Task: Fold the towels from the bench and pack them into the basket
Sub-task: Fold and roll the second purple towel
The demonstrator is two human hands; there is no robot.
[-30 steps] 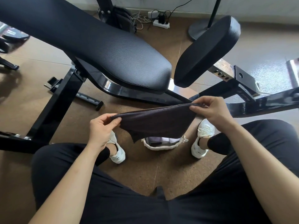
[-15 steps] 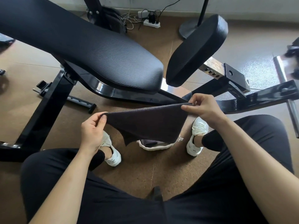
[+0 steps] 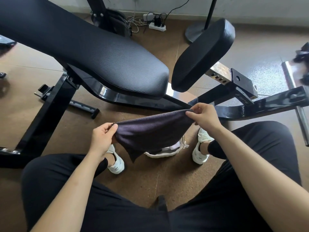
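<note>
A dark towel (image 3: 150, 131) hangs folded between my hands, above the floor and in front of my knees. My left hand (image 3: 102, 138) pinches its left top corner and my right hand (image 3: 204, 116) pinches its right top corner, so the stitched top edge is stretched taut. A loose corner droops down at the lower left. Under the towel sits a small white woven basket (image 3: 165, 152), mostly hidden, with pale cloth showing inside it. The black padded bench (image 3: 100, 52) stretches across the upper left with no towel visible on it.
A second black pad (image 3: 202, 52) stands to the right of the bench on a black steel frame (image 3: 250, 108). My feet in white shoes (image 3: 115, 163) flank the basket. A power strip (image 3: 157, 26) with cables and a fan base (image 3: 194, 33) lie near the wall.
My hands have drawn slightly closer together and the towel has shifted a little to the right, still held at both corners. The head camera has tilted a bit.
</note>
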